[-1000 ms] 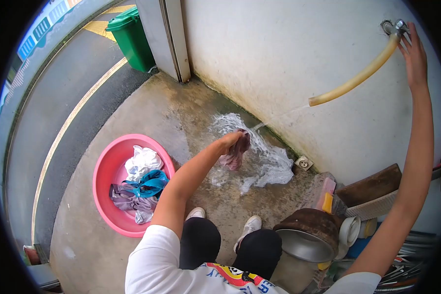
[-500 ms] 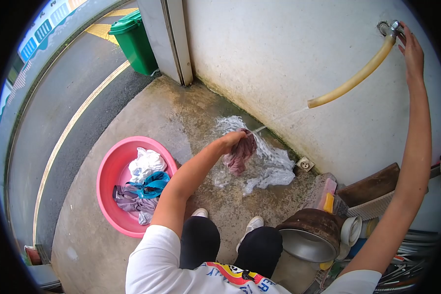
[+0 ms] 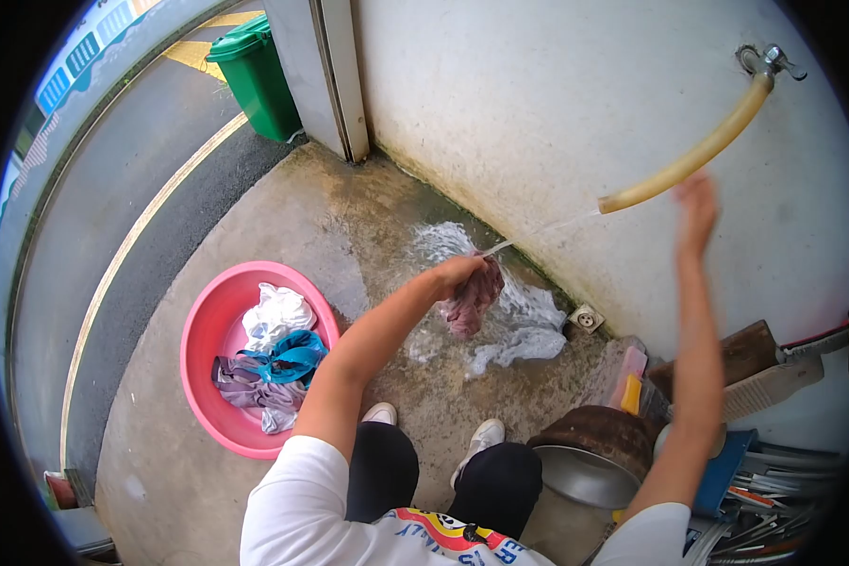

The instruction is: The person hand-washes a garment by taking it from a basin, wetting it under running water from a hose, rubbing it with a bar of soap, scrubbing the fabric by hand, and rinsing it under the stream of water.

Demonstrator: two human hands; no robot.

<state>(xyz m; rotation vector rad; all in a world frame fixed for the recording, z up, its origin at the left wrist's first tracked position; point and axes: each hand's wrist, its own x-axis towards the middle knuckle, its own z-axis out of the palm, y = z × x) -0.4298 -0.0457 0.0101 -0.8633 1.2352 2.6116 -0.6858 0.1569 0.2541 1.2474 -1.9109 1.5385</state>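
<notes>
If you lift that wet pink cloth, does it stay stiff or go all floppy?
Probably floppy: the cloth hangs bunched and drooping from the left hand. Likely heavy for its size and drippy, since water from the hose reaches it.

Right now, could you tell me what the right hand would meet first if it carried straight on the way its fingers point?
The right hand points up the wall, fingers blurred. Straight on it would most likely meet the yellow hose just above its fingertips, then the tap further up, though depth is unclear.
</notes>
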